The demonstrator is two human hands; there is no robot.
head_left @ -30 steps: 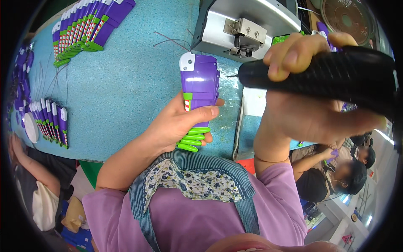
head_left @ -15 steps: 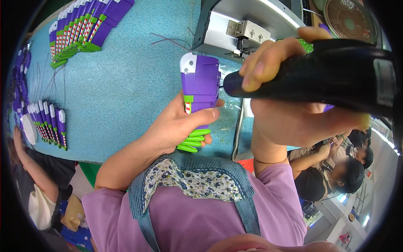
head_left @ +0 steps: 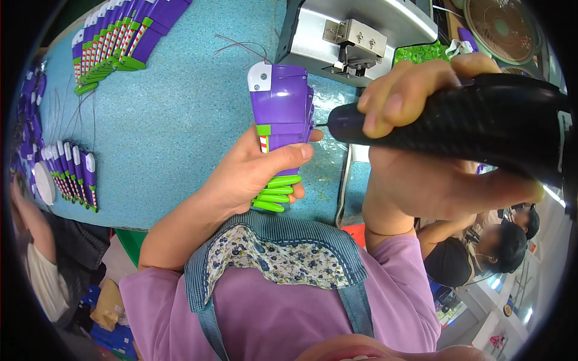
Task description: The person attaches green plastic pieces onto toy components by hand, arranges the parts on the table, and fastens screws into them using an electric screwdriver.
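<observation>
Held upright above the table edge is a stack of purple plastic toy parts [head_left: 280,102] with white screwed tops, red-and-white stripes and green finger-like ends. My left hand [head_left: 259,165] is closed round its lower half, thumb across the front. To its right, my right hand [head_left: 415,114] grips a black electric screwdriver [head_left: 463,120], held level. The screwdriver's thin bit points left at the side edge of the stack, beside my left fingertips. Whether the bit touches a part, I cannot tell. Thin dark red wires rise from the top of the stack.
Similar toy parts lie in a fanned row [head_left: 114,45] at the far left and a smaller row [head_left: 72,174] at the near left. A metal fixture [head_left: 355,39] stands at the back, beside green pieces [head_left: 415,53] and a round fan [head_left: 500,24]. Other people sit at both sides.
The stack in my left hand has shifted slightly left and away from me. The screwdriver has drawn a little to the right, and more of its bit shows.
</observation>
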